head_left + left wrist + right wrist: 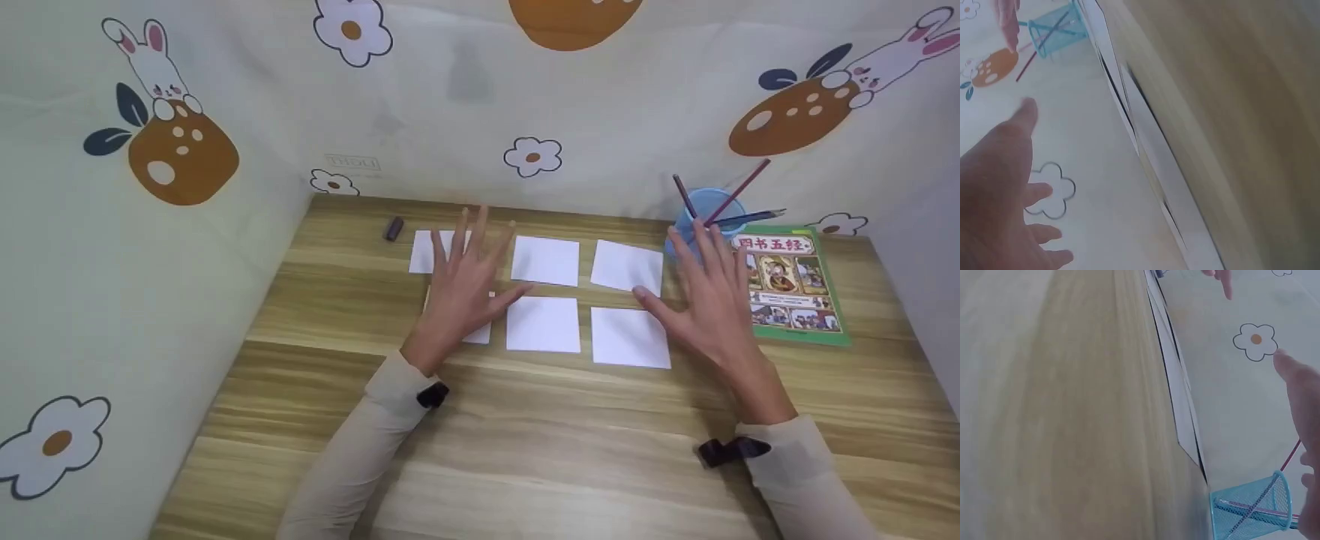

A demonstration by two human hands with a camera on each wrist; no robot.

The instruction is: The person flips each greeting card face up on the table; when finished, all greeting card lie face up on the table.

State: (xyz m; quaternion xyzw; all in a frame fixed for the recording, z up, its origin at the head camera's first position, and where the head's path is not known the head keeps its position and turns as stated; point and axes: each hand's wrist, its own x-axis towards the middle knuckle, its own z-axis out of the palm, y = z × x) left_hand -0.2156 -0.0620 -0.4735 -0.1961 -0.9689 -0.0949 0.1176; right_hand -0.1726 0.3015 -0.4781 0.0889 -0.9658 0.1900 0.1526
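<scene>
A: The left hand (461,289) lies flat, fingers spread, over the white paper squares (545,324) toward the tabletop's far left; it grips nothing.

B: The right hand (709,300) hovers likewise open beside the right-hand squares, near the blue pen cup (709,210). Light, flat pressure would keep the rows aligned.

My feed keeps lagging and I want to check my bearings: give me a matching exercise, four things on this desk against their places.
Things:
1. pen cup
2. green book
3. small dark object
4. left hand

Places:
A. far left of the desk, beside the top row of white sheets
B. spread flat over the left column of white sheets
C. at the back wall, behind the right hand, holding pencils
D. flat on the right side of the desk

Pairs: 1-C, 2-D, 3-A, 4-B
</scene>
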